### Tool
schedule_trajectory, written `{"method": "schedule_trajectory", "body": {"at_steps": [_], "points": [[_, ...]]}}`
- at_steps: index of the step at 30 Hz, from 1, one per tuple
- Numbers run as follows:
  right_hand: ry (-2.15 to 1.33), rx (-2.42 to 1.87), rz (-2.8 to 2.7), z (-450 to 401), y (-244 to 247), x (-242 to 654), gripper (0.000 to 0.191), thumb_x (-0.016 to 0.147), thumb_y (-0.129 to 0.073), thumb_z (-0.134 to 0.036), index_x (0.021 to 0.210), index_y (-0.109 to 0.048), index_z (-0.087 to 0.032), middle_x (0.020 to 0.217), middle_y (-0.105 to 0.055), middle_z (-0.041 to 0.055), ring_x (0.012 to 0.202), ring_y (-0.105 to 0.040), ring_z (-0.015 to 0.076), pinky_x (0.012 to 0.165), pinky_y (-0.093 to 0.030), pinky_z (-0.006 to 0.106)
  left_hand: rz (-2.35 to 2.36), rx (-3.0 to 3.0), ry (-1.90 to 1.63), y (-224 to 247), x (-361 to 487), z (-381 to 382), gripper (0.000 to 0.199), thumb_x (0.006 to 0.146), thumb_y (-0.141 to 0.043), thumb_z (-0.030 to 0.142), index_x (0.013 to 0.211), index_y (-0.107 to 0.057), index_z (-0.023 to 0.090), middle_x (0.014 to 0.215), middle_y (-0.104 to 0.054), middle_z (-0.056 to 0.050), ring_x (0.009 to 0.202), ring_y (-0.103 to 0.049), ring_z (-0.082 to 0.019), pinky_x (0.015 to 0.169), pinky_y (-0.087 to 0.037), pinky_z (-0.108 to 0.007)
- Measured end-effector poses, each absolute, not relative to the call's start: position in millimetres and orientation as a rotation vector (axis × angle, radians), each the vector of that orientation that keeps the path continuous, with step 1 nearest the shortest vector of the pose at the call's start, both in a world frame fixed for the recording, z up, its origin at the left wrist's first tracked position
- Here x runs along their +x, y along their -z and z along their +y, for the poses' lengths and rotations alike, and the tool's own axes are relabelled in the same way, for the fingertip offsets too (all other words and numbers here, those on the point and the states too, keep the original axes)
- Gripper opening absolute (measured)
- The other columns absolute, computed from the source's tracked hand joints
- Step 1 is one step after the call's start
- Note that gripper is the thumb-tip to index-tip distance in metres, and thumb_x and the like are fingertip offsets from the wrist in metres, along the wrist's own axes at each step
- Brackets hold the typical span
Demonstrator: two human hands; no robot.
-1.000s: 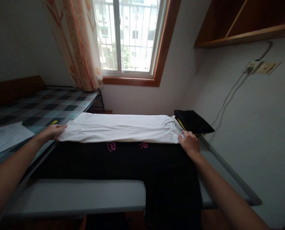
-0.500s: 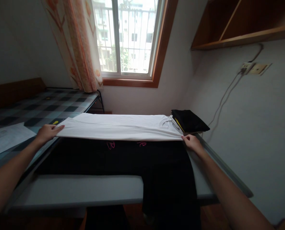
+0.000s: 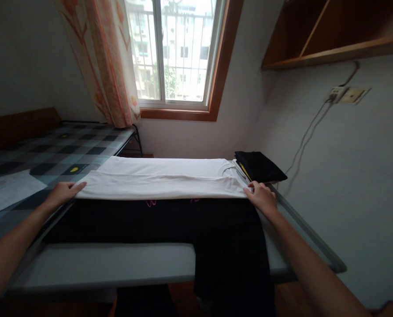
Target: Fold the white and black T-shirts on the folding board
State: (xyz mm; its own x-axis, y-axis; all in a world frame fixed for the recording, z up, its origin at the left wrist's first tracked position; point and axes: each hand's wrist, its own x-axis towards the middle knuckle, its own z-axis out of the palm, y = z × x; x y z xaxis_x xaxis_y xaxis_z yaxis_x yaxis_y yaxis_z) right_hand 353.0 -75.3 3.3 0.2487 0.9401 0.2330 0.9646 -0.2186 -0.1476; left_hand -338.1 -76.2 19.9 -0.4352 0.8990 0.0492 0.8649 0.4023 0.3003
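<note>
A white T-shirt [image 3: 163,178] lies folded lengthwise across the table, its neckline towards the right end. My left hand [image 3: 63,192] pinches the near left corner, thumb on top. At the near right corner my right hand [image 3: 262,197] grips the edge, its fingers bent over the cloth. Under and in front of the white cloth spreads a black garment [image 3: 143,224] with pink lettering, partly covered. One wide part of it hangs over the table's front edge.
Folded dark clothes [image 3: 261,166] are stacked at the table's [image 3: 110,264] back right, against the wall. To the left is a bed with a checked cover [image 3: 94,141] and a paper sheet [image 3: 11,191]. A wooden shelf [image 3: 335,48] hangs upper right; a cord runs from the socket [image 3: 337,94].
The white shirt's near edge has come down and towards me, covering more of the pink lettering. Both hands moved with it, and the right hand's fingers now sit further over the cloth.
</note>
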Motion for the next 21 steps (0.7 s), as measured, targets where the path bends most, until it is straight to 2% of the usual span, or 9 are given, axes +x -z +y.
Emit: {"method": "schedule_trajectory", "body": {"at_steps": [2, 5, 7, 10, 12, 17, 21], "points": [[0.157, -2.109, -1.843, -61.9, -4.3, 345.0, 0.037, 0.088, -0.050, -0.040, 0.115, -0.063, -0.020, 0.106, -0.062, 0.0131, 0.097, -0.059, 0.0284, 0.082, -0.043, 0.037, 2.528, 1.595, -0.353, -20.1, -338.0, -73.0, 0.048, 0.079, -0.046, 0.053, 0.090, -0.066, 0.011, 0.080, -0.067, -0.006, 0.075, -0.060, -0.020, 0.060, -0.039, -0.021], [0.063, -1.924, -1.955, -34.2, -0.1, 337.8, 0.037, 0.088, -0.051, -0.035, 0.120, -0.064, -0.020, 0.109, -0.062, 0.0128, 0.097, -0.059, 0.0255, 0.087, -0.043, 0.034, 2.600, 1.690, -0.362, -22.3, -332.2, -66.0, 0.054, 0.084, -0.043, 0.047, 0.121, -0.055, 0.010, 0.105, -0.065, -0.011, 0.089, -0.060, -0.021, 0.071, -0.043, -0.024], [-0.024, -1.885, -1.997, -16.9, 4.6, 335.8, 0.035, 0.088, -0.053, -0.034, 0.116, -0.067, -0.020, 0.108, -0.062, 0.0125, 0.096, -0.059, 0.0238, 0.088, -0.043, 0.033, 2.577, 1.846, -0.365, -24.1, -324.0, -59.3, 0.052, 0.087, -0.040, 0.040, 0.129, -0.050, 0.011, 0.118, -0.060, -0.013, 0.102, -0.057, -0.023, 0.084, -0.043, -0.029], [-0.143, -1.839, -2.048, 0.0, 12.0, 336.8, 0.029, 0.086, -0.054, -0.034, 0.101, -0.072, -0.017, 0.100, -0.065, 0.0115, 0.090, -0.060, 0.0215, 0.084, -0.044, 0.031, 2.433, 2.113, -0.289, -25.1, -308.6, -45.9, 0.044, 0.089, -0.036, 0.031, 0.124, -0.056, 0.012, 0.131, -0.054, -0.014, 0.119, -0.049, -0.026, 0.099, -0.037, -0.038], [-0.174, -1.786, -2.063, 5.3, 16.3, 339.5, 0.028, 0.085, -0.055, -0.035, 0.094, -0.073, -0.016, 0.097, -0.066, 0.0111, 0.088, -0.060, 0.0211, 0.083, -0.045, 0.030, 2.328, 2.230, -0.256, -23.7, -296.5, -34.9, 0.042, 0.090, -0.035, 0.030, 0.121, -0.059, 0.014, 0.133, -0.054, -0.013, 0.121, -0.048, -0.028, 0.101, -0.036, -0.043], [-0.221, -1.643, -2.073, 9.0, 21.6, 347.6, 0.033, 0.083, -0.056, -0.040, 0.097, -0.073, -0.016, 0.097, -0.068, 0.0113, 0.087, -0.061, 0.0213, 0.082, -0.046, 0.031, 2.050, 2.433, -0.555, -16.8, -238.3, -5.1, 0.037, 0.087, -0.044, 0.037, 0.111, -0.065, 0.018, 0.122, -0.062, -0.011, 0.117, -0.053, -0.029, 0.099, -0.039, -0.046], [-0.362, -1.597, -2.021, 9.8, 20.5, 352.8, 0.035, 0.080, -0.056, -0.041, 0.095, -0.073, -0.014, 0.092, -0.069, 0.0104, 0.082, -0.061, 0.0213, 0.077, -0.048, 0.032, 1.534, 2.479, -0.848, -14.2, -152.4, 10.3, 0.034, 0.088, -0.049, 0.044, 0.105, -0.068, 0.021, 0.110, -0.067, -0.009, 0.106, -0.060, -0.026, 0.096, -0.043, -0.043]]}}
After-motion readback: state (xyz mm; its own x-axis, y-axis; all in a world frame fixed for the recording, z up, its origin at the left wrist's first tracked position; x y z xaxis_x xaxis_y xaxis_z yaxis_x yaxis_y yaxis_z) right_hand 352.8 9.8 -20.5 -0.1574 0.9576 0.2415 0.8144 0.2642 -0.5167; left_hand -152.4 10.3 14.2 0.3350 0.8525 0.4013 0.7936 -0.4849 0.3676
